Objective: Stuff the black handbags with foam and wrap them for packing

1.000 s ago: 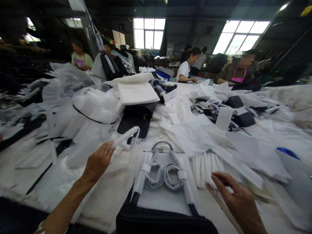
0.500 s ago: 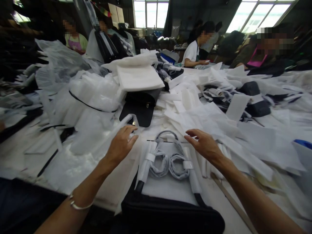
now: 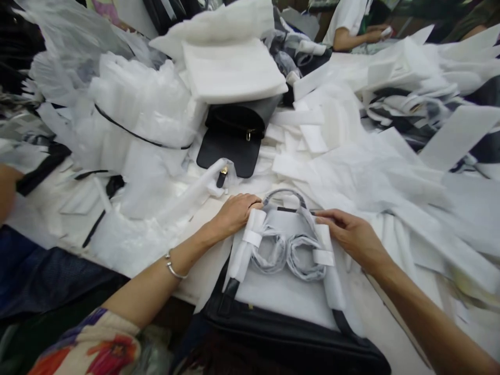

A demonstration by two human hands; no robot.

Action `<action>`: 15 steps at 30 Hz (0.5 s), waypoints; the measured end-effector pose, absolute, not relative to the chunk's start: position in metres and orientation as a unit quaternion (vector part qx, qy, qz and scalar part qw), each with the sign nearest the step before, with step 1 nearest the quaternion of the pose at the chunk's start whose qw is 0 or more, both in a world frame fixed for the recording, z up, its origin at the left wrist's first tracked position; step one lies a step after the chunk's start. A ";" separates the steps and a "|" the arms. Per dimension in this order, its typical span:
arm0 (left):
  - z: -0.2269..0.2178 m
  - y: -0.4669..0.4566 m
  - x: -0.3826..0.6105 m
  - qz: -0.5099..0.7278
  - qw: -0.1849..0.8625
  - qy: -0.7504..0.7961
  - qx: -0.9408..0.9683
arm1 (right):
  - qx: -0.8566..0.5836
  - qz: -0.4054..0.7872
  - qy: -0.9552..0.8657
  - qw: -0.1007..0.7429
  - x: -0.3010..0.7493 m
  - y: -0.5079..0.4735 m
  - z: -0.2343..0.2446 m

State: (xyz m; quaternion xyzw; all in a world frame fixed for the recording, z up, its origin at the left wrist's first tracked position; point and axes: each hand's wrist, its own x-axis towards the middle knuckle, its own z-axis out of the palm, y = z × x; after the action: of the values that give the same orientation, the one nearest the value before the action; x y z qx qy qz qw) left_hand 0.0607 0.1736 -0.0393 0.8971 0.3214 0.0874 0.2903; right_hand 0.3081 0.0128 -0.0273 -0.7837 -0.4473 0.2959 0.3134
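Note:
A black bag [image 3: 297, 333] lies at the table's near edge, its thick end toward me. White foam sheet [image 3: 281, 299] covers its face. Over that run two straps in white wrapping [image 3: 242, 258], with plastic-wrapped coils [image 3: 307, 273] between them. A wrapped carrying loop [image 3: 284, 191] stands at the far end. My left hand [image 3: 236, 213] is closed over the far left corner, its fingertips partly hidden. At the far right corner, my right hand [image 3: 353, 232] pinches the edge between thumb and fingers.
Beyond my hands lies an open black flap bag [image 3: 230, 148] under a folded foam sheet [image 3: 234, 70]. Clear plastic bags [image 3: 140, 104] pile up at left, loose foam pieces [image 3: 351, 156] at right. A co-worker in a white sleeve [image 3: 346, 23] sits across the table.
Both hands have come inward from either side and closed on the bag's far corners. The view has tilted downward.

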 end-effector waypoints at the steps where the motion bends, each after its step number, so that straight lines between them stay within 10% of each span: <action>1: -0.037 0.173 0.055 0.113 0.292 0.314 0.897 | -0.791 0.288 -0.445 0.307 0.310 0.011 -0.026; 7: -0.014 0.193 -0.010 0.292 0.077 0.458 0.836 | -0.831 0.158 -0.435 0.308 0.333 -0.010 -0.009; 15: -0.035 0.214 -0.039 0.061 -0.052 0.566 0.821 | -0.778 0.177 -0.507 0.326 0.337 -0.022 -0.043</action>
State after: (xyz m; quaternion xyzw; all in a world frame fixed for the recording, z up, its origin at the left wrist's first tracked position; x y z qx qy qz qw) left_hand -0.0386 0.2138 -0.0348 0.8206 0.5658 0.0613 -0.0521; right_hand 0.3369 -0.0216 -0.0432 -0.7783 -0.5067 0.1771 0.3259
